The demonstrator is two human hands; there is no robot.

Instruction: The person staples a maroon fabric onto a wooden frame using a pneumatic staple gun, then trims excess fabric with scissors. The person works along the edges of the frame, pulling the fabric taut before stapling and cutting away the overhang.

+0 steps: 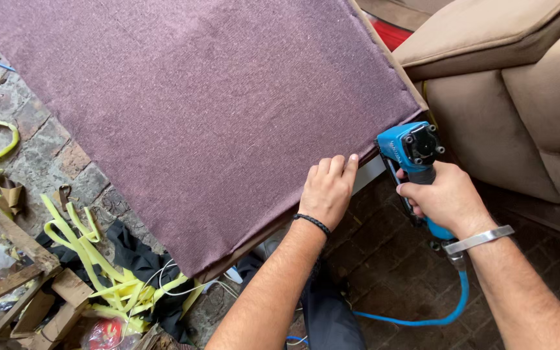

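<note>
A large panel covered in purple-brown fabric (196, 110) fills the upper left and middle of the view. My left hand (327, 192) lies flat on the fabric at the panel's near edge, fingers together, a black band on the wrist. My right hand (446, 198) grips a blue pneumatic staple gun (411, 152), its head held against the panel's near right edge. A blue air hose (452, 310) runs from the gun's base down toward the floor. A metal bracelet sits on my right wrist.
A beige upholstered armchair (520, 97) stands at the right. Yellow foam strips (92, 253), black cloth, white cord and wooden pieces (14, 253) lie on the stone floor (53, 149) at the lower left. The floor under my arms is brick.
</note>
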